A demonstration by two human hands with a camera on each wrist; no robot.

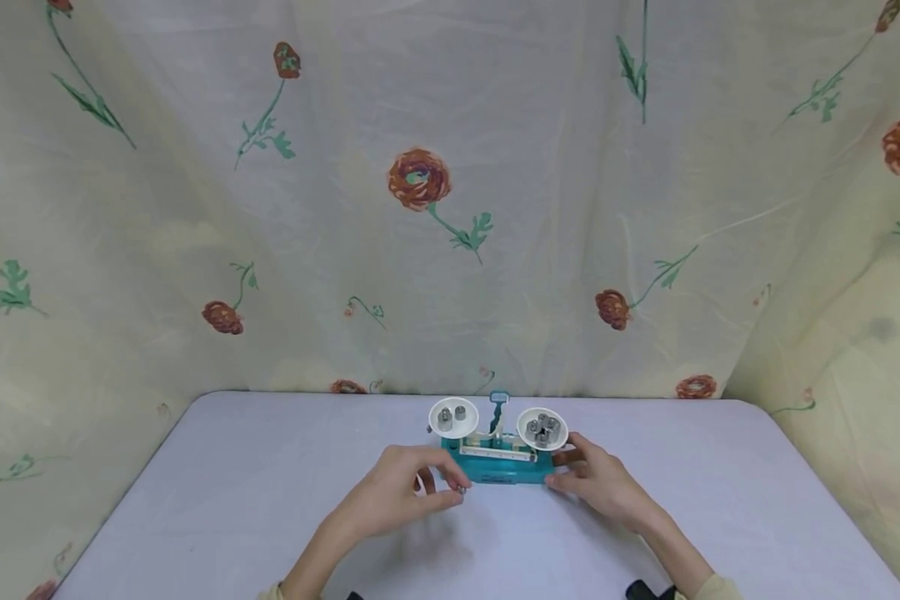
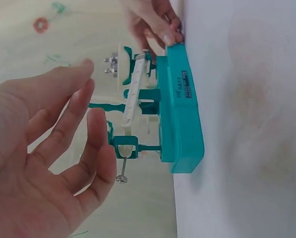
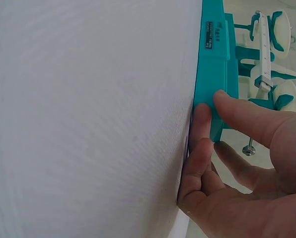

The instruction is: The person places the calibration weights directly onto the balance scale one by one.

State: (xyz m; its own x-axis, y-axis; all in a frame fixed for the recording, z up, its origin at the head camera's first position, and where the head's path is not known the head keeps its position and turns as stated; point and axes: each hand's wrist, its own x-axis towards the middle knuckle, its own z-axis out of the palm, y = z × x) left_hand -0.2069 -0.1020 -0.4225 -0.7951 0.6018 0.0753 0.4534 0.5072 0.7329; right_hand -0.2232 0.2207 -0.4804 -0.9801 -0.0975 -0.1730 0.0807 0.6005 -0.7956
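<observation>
A teal balance scale [image 1: 498,472] with two white pans stands on the table. Several metal weights [image 1: 543,428] sit in its right pan [image 1: 522,438], and two more [image 1: 446,419] in the left pan [image 1: 465,430]. My left hand [image 1: 408,493] is in front of the scale's left end, pinching a small metal weight [image 1: 462,490] between thumb and fingertip. In the left wrist view, that hand's fingers [image 2: 102,148] hide the weight. My right hand [image 1: 603,485] holds the right end of the base, the thumb [image 3: 247,111] on its face and other fingers around the end.
A pale cloth covers the table [image 1: 270,467]. Behind it hangs a flower-patterned curtain [image 1: 540,208], which continues down both sides. Adjusting screws [image 2: 121,179] stick out from the beam ends.
</observation>
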